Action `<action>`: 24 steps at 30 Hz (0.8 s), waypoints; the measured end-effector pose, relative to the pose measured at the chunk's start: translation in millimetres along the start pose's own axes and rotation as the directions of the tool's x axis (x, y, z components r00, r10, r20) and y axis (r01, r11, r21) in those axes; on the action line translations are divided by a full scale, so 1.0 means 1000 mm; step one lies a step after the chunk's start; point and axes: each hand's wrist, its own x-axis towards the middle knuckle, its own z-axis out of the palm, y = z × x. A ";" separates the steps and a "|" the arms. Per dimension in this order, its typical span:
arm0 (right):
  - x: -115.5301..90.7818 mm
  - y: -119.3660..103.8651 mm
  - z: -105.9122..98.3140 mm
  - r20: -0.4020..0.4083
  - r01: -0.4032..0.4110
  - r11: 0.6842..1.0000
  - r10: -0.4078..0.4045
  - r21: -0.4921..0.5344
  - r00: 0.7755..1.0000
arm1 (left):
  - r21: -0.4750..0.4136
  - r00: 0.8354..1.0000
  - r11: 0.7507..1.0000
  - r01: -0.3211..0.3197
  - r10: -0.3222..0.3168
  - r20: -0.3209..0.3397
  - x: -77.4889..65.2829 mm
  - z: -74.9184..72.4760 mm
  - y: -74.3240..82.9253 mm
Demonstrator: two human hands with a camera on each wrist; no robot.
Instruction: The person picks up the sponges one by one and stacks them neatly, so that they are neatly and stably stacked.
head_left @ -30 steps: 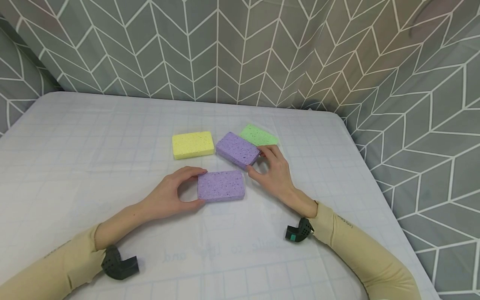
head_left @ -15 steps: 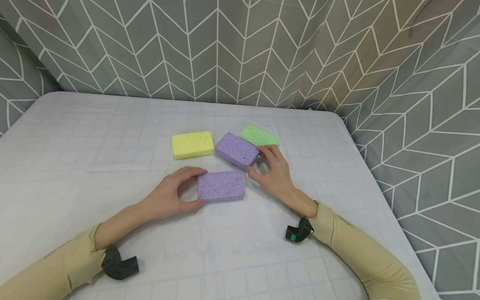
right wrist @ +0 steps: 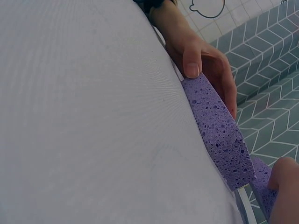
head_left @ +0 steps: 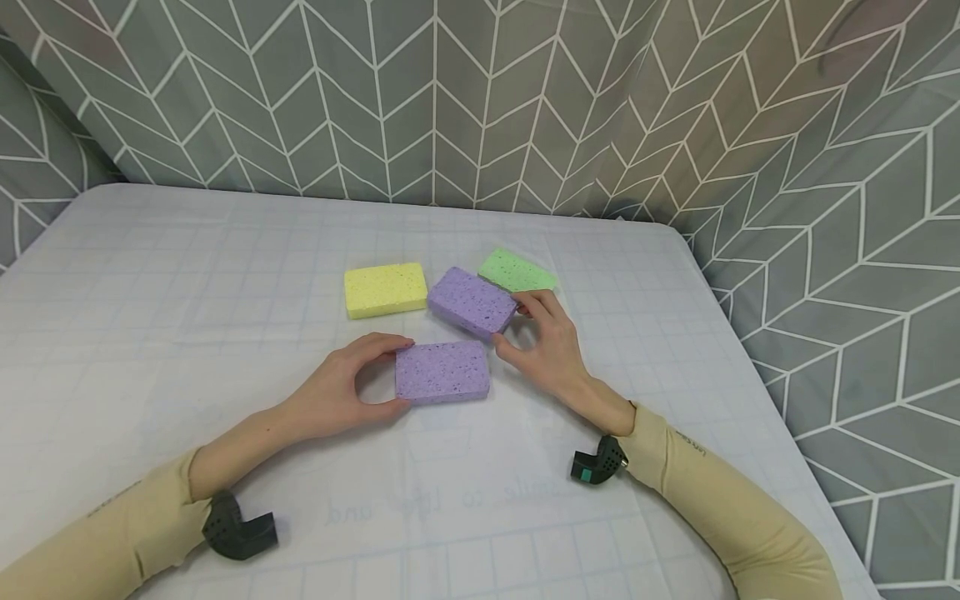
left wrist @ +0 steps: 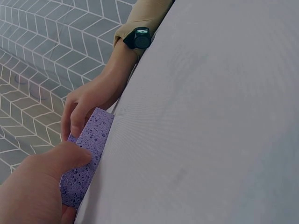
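A light purple sponge point(head_left: 442, 372) lies flat on the table, its left end pinched between the thumb and fingers of my left hand point(head_left: 345, 387). Just beyond it, a darker purple sponge point(head_left: 471, 300) sits at an angle. My right hand point(head_left: 547, 342) grips that one by its right end. The darker sponge's left corner is right by a yellow sponge point(head_left: 386, 290); whether they touch I cannot tell. Behind it lies a green sponge point(head_left: 517, 269). In the right wrist view, the light purple sponge point(right wrist: 219, 130) hides part of the darker sponge point(right wrist: 264, 186).
A white cloth with faint grid lines covers the table point(head_left: 187, 275). Grey curtains point(head_left: 465, 100) with a white chevron pattern hang behind the table and along its right side. Each wrist carries a black camera, such as the right wrist camera point(head_left: 598, 461).
The darker purple sponge has slid slightly left and towards me, nearer the yellow sponge, with my right hand shifting a little along with it. My left hand and the light purple sponge stay put.
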 end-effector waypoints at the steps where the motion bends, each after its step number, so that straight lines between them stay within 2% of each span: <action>1: 0.000 0.000 0.000 -0.001 0.004 1.000 -0.004 0.000 1.000 | 0.000 1.000 1.000 0.000 0.000 0.000 0.000 0.000 0.000; 24: 0.000 0.000 0.000 0.015 0.044 0.999 -0.044 0.027 0.999 | -0.006 1.000 1.000 -0.016 0.016 0.001 0.000 0.000 -0.001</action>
